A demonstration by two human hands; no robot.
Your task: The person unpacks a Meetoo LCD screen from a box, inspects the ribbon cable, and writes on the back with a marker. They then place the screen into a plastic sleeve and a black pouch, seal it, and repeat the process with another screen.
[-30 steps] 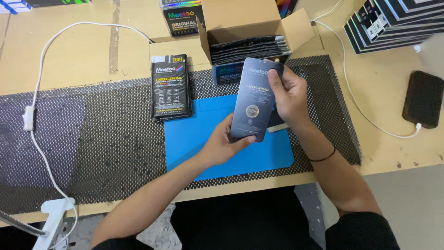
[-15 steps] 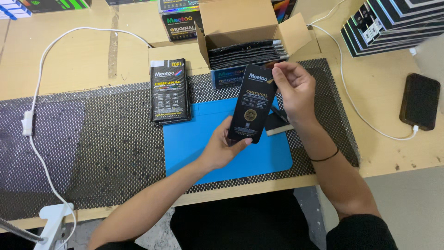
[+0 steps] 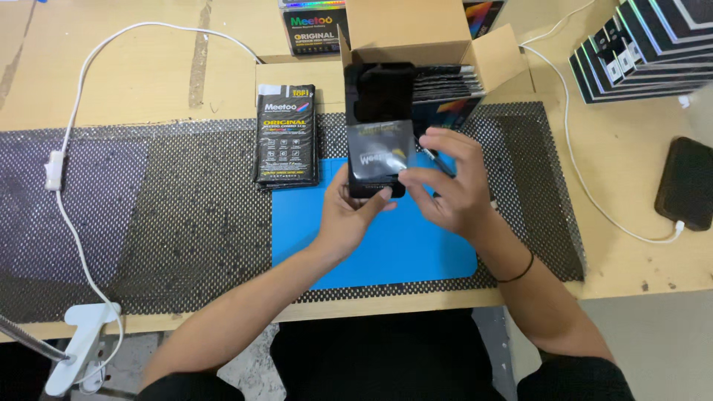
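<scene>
My left hand (image 3: 347,215) grips the bottom of a flat black phone-screen panel (image 3: 380,111) held upright over the blue mat (image 3: 386,245). A clear film (image 3: 380,152) covers the panel's lower half. My right hand (image 3: 445,186) pinches that film at its lower right edge. Behind the panel stands an open cardboard box (image 3: 438,52) with several dark flat packets standing in it. A stack of black printed packets (image 3: 287,134) lies to the left of my hands on the mesh mat.
A black mesh mat (image 3: 148,215) covers the wooden table (image 3: 134,82). A white cable (image 3: 70,186) runs down the left to a white clamp (image 3: 78,341). A dark phone (image 3: 685,182) charges at the right. Stacked dark boxes (image 3: 646,44) stand at the back right.
The black printed packet held before is gone; a bare black panel with clear film is now in my hands. My right hand dropped from the top edge to the film.
</scene>
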